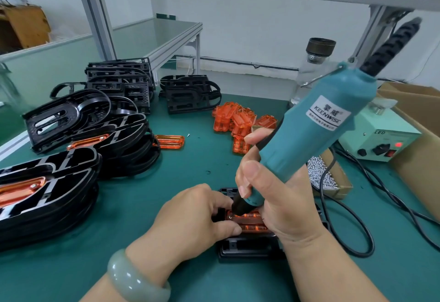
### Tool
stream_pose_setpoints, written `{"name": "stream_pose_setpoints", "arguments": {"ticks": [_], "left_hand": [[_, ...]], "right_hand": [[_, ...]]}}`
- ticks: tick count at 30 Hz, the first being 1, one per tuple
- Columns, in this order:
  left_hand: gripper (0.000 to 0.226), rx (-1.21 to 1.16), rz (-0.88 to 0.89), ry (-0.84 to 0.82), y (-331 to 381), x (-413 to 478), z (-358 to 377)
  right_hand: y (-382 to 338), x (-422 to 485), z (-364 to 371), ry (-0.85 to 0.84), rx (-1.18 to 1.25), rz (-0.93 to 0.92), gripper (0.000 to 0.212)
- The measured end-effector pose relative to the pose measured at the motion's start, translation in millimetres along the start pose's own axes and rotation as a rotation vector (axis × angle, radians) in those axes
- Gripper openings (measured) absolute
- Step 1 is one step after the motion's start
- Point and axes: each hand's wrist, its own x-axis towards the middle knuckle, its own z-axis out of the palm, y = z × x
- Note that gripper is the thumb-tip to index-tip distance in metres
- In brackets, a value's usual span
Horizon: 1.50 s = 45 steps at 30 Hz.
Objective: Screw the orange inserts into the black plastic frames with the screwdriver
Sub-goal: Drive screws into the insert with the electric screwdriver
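Gripping one teal electric screwdriver (316,135) in my right hand (269,197), fingers wrapped round its lower barrel, I hold its tip on the left end of one orange insert (250,226). The insert sits in one black frame (247,249) directly beneath both hands. My left hand (190,218) pinches the insert's left end. One spare insert (170,141) lies well apart.

Teal screwdriver (316,130); orange inserts (240,120); black frames (119,80); green mat (185,158); pale-green bangle (135,278).

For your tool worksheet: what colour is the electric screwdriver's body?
The screwdriver body is teal, with a white label; the head view shows it.
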Motion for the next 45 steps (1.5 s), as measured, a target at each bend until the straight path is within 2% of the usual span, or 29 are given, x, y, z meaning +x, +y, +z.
{"name": "stream_pose_setpoints", "arguments": {"ticks": [3, 8, 11, 14, 17, 21, 26, 29, 33, 38, 41, 43, 45], "left_hand": [[0.024, -0.003, -0.003, -0.023, -0.2, 0.0, -0.3], [0.039, 0.001, -0.014, -0.009, -1.5, 0.1, 0.5], [0.031, 0.000, -0.016, -0.021, -0.2, 0.1, -0.5], [0.033, 0.016, -0.012, -0.024, -0.9, -0.2, -0.4], [0.029, 0.009, -0.020, -0.010, -3.5, 0.8, 1.1], [0.041, 0.023, -0.026, -0.018, -5.5, 1.5, 1.5], [0.046, 0.043, -0.052, -0.006, -4.0, 1.7, 1.2], [0.046, 0.108, -0.054, 0.002, -2.7, 2.2, -2.8], [0.045, 0.211, -0.099, 0.011, -13.3, 2.2, -17.3], [0.037, 0.304, -0.166, 0.044, -21.9, -4.4, -47.4], [0.049, 0.194, -0.039, 0.139, -6.4, -2.8, -44.5], [0.065, 0.121, 0.118, 0.015, 9.1, 1.4, -32.2], [0.092, 0.172, 0.176, -0.158, 16.5, 6.3, -17.8]], "right_hand": [[-0.8, -1.1, 0.2, 0.016, -0.006, -0.004, 0.025], [-3.8, -4.1, 1.6, 0.039, -0.040, -0.028, 0.024], [-4.2, -5.8, 4.0, 0.040, -0.086, -0.038, 0.025], [-3.8, -6.7, 6.2, 0.027, -0.100, -0.042, 0.025], [-4.3, -6.8, 4.8, 0.069, -0.083, -0.035, 0.025], [-5.2, -5.7, 4.9, 0.117, -0.030, -0.011, 0.025], [-18.5, 2.9, -1.8, 0.119, 0.062, -0.124, 0.021], [-27.2, 5.6, -17.3, 0.203, 0.124, -0.093, 0.037], [-24.8, 7.2, -32.8, 0.372, 0.168, -0.058, 0.019], [-22.5, 8.7, -31.9, 0.417, 0.185, -0.067, 0.019], [-20.8, 10.2, -33.1, 0.441, 0.212, -0.059, 0.018], [-20.9, 10.3, -35.4, 0.459, 0.212, -0.061, 0.018], [-21.0, 9.9, -38.3, 0.480, 0.214, -0.067, 0.016]]}}
